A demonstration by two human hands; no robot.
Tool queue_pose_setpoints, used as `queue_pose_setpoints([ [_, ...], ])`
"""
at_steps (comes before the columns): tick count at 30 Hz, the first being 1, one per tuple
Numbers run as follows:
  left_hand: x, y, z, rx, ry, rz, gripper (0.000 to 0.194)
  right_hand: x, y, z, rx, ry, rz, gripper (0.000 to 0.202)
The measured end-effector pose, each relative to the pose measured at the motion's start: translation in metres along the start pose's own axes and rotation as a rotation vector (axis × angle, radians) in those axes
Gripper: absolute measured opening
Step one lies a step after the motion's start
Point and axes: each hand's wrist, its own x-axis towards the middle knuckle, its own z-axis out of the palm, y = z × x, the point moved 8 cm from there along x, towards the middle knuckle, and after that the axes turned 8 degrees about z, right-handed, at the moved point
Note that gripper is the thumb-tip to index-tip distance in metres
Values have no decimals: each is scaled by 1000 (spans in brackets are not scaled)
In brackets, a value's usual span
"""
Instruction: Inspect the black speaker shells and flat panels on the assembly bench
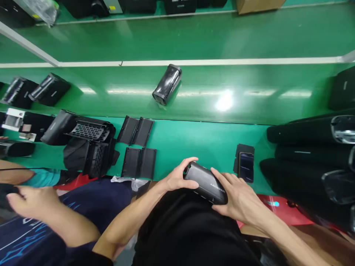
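Observation:
Between my two hands is a black speaker-like housing (206, 181) with pale lettering, tilted and held close to my body above the bench's near edge. My left hand (180, 177) grips its left end, thumb on the near side and fingers round the far side. Around the right end my right hand (233, 192) is closed, its fingers along the far edge and thumb underneath. Four-sided black panels (138, 162) lie in pairs on the green bench to the left. A phone (246, 167) rests on a dark flat piece (238, 151) to the right.
A similar glossy black unit (167, 84) lies farther back on the green surface. Black housings with perforated grilles (90, 129) crowd the left. Large black cases (305, 155) stack at the right. A co-worker's hand (33, 199) is at the left. A cardboard box (257, 5) sits on the shelf.

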Motion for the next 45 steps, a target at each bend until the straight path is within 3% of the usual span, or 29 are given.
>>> queue_pose_setpoints([
  [3,-11,-10,5,-27,37,-27,96,-15,34,11,231,-48,98,109],
  [6,-16,-18,1,-61,78,-31,95,-27,68,22,500,-10,216,107],
  [8,-16,-21,0,-48,39,-47,98,-34,79,31,617,28,253,109],
  [12,-17,-18,1,-23,-32,-58,103,-46,79,41,665,114,288,101],
  [17,-17,-22,6,-49,30,-35,94,-48,72,38,698,150,355,75],
  [21,-12,-44,-2,-72,127,-160,81,-30,83,58,952,16,521,70],
  [25,-2,-57,-5,-127,96,-309,69,-18,91,77,1208,-126,600,91],
  [27,4,-57,-5,-197,128,-308,66,-16,93,77,1219,-99,579,97],
  [31,10,-70,-6,-241,266,-336,56,-16,96,80,1216,-43,643,76],
  [35,13,-86,-4,-255,323,-399,44,-13,99,88,1269,-89,718,66],
  [41,14,-95,-9,-200,355,-457,37,-7,106,96,1250,-164,814,64],
  [45,15,-97,-10,-213,316,-478,49,-6,111,98,1263,-209,888,62],
])
